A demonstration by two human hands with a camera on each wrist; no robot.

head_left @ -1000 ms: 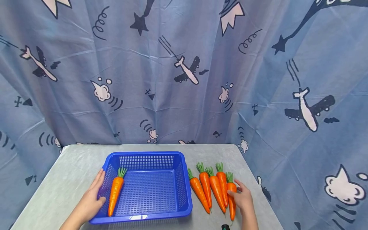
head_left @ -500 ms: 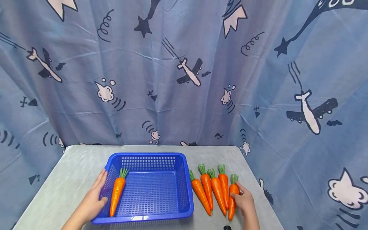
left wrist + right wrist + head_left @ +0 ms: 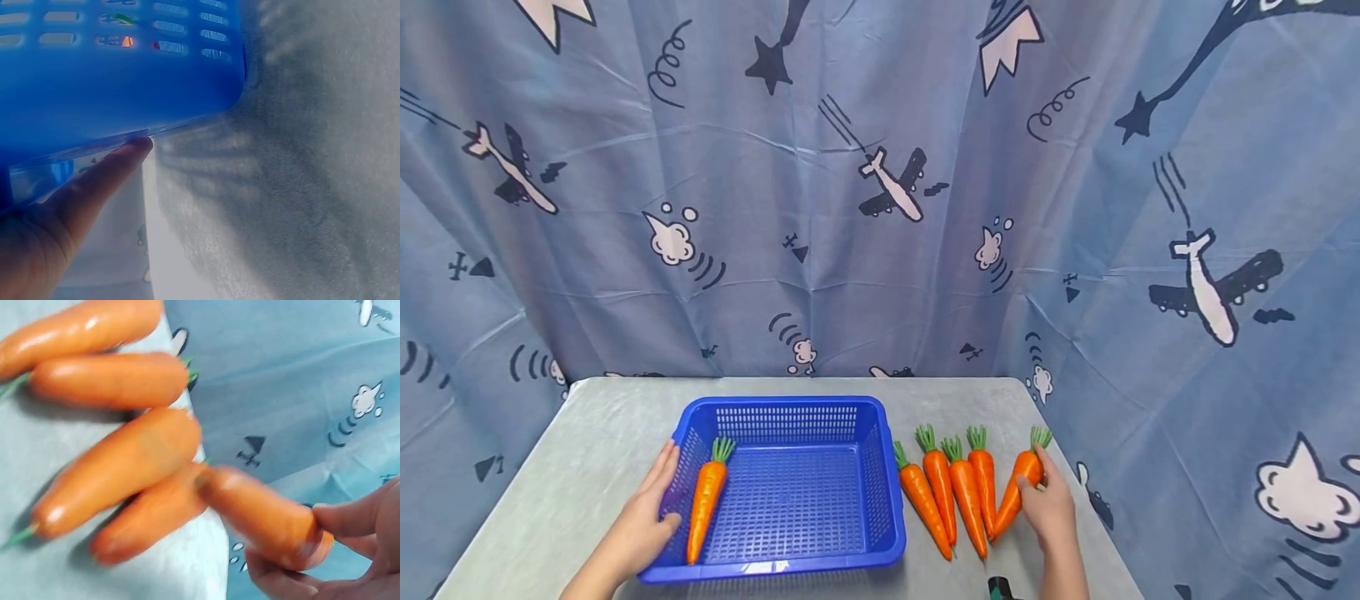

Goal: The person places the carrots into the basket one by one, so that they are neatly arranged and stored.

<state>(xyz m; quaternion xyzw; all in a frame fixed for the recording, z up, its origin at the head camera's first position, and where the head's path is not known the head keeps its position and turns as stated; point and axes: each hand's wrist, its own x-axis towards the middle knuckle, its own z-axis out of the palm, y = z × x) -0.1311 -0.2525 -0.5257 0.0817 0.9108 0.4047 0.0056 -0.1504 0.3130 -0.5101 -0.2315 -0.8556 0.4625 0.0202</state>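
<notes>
The right hand [image 3: 1051,510] grips a carrot [image 3: 1019,486] near its thick end, fingers and thumb curled round it; the carrot is tilted, its green top pointing up and away to the right and its tip slanting down toward the row beside it. The right wrist view confirms the pinch at the thick end, though the carrot is blurred there and whether its tip rests on the table [image 3: 587,450] or is just clear of it cannot be told. Four further carrots [image 3: 953,492] lie side by side on the table just left of the held one, green tops pointing to the far edge, tips toward the person — the nearest of them close against the held carrot's tip. A blue basket [image 3: 880,500] sits on the table to the left of this row, apart from it by a narrow gap. One carrot in the basket [image 3: 705,497] lies along the left wall, green top away from the person. The left hand [image 3: 643,523] rests flat against the outside of the basket's left wall, fingers straight and relaxed, holding nothing — the left wrist view shows a fingertip touching the lower edge of the blue plastic. A blue curtain [image 3: 880,192] printed with aeroplanes and clouds hangs behind the table.
</notes>
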